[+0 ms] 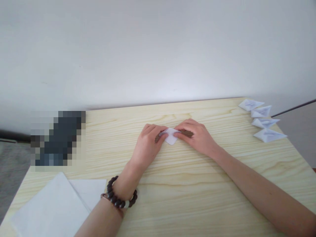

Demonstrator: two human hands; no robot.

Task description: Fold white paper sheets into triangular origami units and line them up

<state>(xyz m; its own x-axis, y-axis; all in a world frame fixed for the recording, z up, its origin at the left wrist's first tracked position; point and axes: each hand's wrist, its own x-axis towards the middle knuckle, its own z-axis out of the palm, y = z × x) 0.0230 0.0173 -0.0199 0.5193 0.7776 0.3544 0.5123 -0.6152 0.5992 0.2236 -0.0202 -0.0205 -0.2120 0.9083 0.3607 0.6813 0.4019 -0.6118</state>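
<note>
A small piece of white folded paper (pixel 171 136) lies on the light wooden table (pixel 187 184), near its far middle. My left hand (pixel 148 143) pinches the paper's left edge with curled fingers. My right hand (pixel 196 136) presses down on its right edge, fingers closed together. Both hands rest on the tabletop. A dark beaded bracelet (pixel 118 197) circles my left wrist.
Several folded white paper pieces (pixel 263 121) sit in a row along the far right edge of the table. A stack of white paper sheets (pixel 56 204) lies at the near left corner. A blurred dark object (pixel 58 140) stands at the far left. A pale wall is behind.
</note>
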